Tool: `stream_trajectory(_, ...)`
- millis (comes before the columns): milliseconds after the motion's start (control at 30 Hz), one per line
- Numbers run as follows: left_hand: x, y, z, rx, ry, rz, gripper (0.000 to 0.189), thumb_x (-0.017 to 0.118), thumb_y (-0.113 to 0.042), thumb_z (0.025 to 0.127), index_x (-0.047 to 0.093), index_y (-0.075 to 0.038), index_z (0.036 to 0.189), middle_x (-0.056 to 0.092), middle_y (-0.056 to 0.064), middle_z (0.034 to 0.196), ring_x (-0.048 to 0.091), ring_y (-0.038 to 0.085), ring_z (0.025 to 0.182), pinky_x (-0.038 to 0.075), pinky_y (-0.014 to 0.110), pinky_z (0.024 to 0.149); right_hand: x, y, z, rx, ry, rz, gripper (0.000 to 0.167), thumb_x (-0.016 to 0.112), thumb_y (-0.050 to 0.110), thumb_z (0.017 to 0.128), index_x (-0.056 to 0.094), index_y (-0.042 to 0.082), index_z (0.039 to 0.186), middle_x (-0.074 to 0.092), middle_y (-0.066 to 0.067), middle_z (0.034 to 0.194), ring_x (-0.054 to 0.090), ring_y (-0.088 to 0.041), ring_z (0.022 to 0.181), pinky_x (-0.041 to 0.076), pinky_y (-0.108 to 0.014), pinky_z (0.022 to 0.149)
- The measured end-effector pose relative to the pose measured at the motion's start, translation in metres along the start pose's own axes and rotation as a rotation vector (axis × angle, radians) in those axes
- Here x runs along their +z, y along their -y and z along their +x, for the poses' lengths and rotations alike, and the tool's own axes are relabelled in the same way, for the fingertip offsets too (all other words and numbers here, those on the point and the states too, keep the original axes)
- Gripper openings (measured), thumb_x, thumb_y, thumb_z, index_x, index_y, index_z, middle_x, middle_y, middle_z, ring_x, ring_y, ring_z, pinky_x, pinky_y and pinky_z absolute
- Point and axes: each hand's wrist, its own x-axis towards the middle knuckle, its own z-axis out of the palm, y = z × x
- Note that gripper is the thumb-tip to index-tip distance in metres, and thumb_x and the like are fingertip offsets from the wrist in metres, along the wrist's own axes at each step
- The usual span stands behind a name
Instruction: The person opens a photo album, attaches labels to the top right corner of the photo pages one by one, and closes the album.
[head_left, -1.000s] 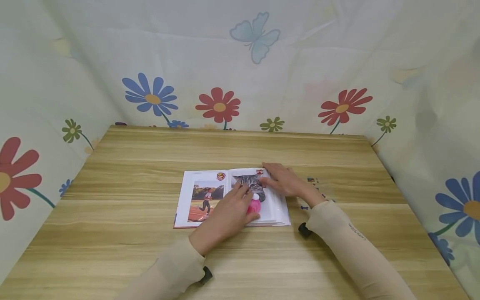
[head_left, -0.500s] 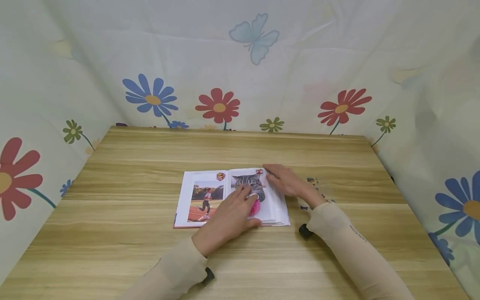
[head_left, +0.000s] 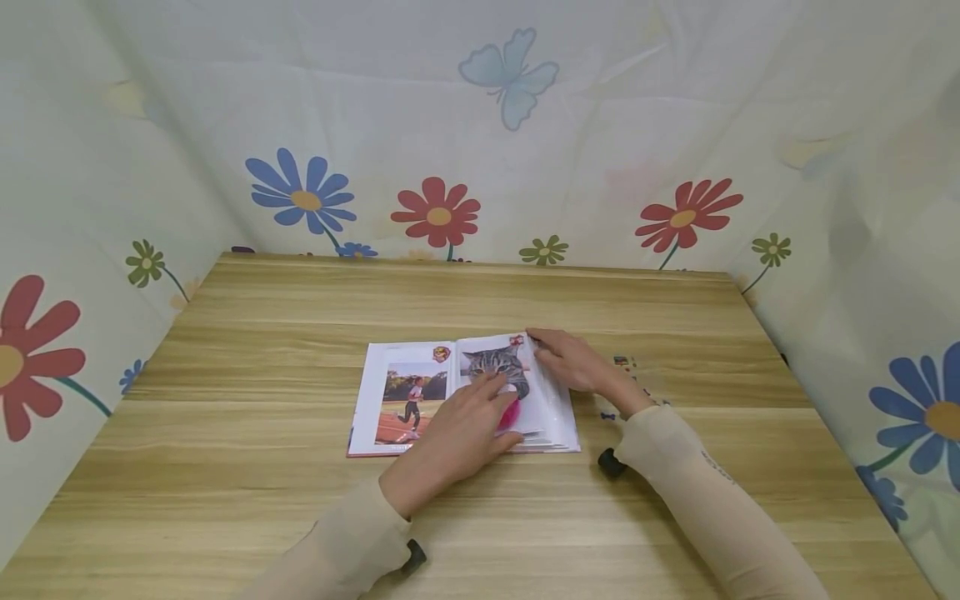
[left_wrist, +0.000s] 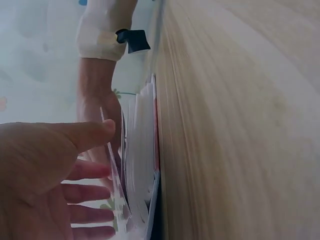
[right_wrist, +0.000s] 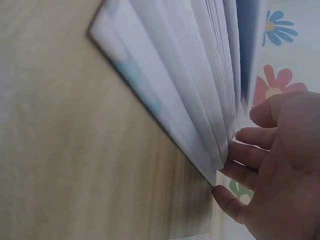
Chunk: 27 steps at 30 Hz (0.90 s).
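- Left hand (head_left: pixel 467 425), fingers outstretched, rests over the grey tabby-cat photo (head_left: pixel 493 360) of an open, white-paged photo album (head_left: pixel 453 367) on the yellow-brown wood-grain counter (head_left: pixel 517 533).
- Right hand (head_left: pixel 576 364), fingers loosely extended, touches page edges (right_wrist: pixel 220 75) at the album's far right.
- White flower-printed fabric (head_left: pixel 360 108) hangs beyond.

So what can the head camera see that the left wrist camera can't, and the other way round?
Only the head view: the cat picture and the runner picture on the open pages, plus the blue butterfly on the backdrop.

Only the left wrist view: the palm side of the left grip, and a side-on look at one page slanting away from the others.

Both: the album, the wooden tabletop, the left grip and the right grip.
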Motion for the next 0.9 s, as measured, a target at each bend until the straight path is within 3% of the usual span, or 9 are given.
stream_trajectory(167,-0.001,-0.002,-0.002,0.099,-0.137,-0.047,0.036,0.070,-0.021,0.096,0.072,0.000,0.126,0.064,0.016,0.137,0.058,0.032,0.132,0.044,0.042,0.112,0.001,0.000,0.000,-0.004,0.003,0.001,0.050,0.047,0.014,0.108,0.043,-0.003,0.154,0.047,-0.025,0.154,0.041,-0.043,0.144,0.032,-0.055,0.119)
stream_trajectory(267,-0.002,-0.005,-0.004,0.094,-0.211,-0.077,0.033,0.068,-0.013,0.094,0.073,0.000,0.123,0.068,0.013,0.132,0.062,0.028,0.126,0.049,0.039,0.108,0.000,0.001,-0.002,0.008,0.013,-0.002,0.050,0.047,0.017,0.110,0.041,-0.001,0.156,0.044,-0.024,0.157,0.039,-0.042,0.146,0.030,-0.055,0.120)
stream_trajectory(433,-0.007,-0.012,-0.005,0.011,-0.304,-0.126,0.028,0.069,-0.008,0.093,0.074,-0.001,0.119,0.071,0.009,0.114,0.068,0.023,0.105,0.057,0.034,0.092,0.001,0.004,-0.002,0.028,0.016,-0.012,0.055,0.053,0.022,0.109,0.038,0.004,0.159,0.041,-0.022,0.159,0.037,-0.042,0.147,0.028,-0.055,0.121)
stream_trajectory(567,-0.014,-0.018,-0.007,-0.066,-0.383,-0.165,0.023,0.070,-0.007,0.093,0.074,-0.001,0.116,0.069,0.008,0.100,0.066,0.019,0.087,0.059,0.033,0.076,0.003,0.005,-0.001,-0.010,0.006,-0.053,0.060,0.060,0.021,0.106,0.038,0.001,0.158,0.042,-0.023,0.158,0.039,-0.041,0.146,0.029,-0.054,0.120)
stream_trajectory(733,-0.030,-0.021,-0.011,-0.161,-0.466,-0.225,0.018,0.071,-0.004,0.092,0.075,0.001,0.110,0.072,0.011,0.099,0.070,0.023,0.084,0.060,0.037,0.072,0.004,0.006,-0.002,-0.096,-0.017,-0.118,0.056,0.063,0.016,0.103,0.045,-0.005,0.151,0.045,-0.025,0.155,0.042,-0.043,0.144,0.031,-0.054,0.120)
stream_trajectory(900,-0.046,-0.017,-0.015,-0.251,-0.468,-0.255,0.017,0.071,-0.001,0.091,0.077,0.002,0.107,0.074,0.009,0.094,0.068,0.019,0.081,0.058,0.036,0.069,0.006,0.008,-0.003,-0.158,-0.024,-0.193,0.052,0.064,0.015,0.102,0.051,-0.007,0.147,0.046,-0.024,0.155,0.043,-0.042,0.143,0.032,-0.057,0.118)
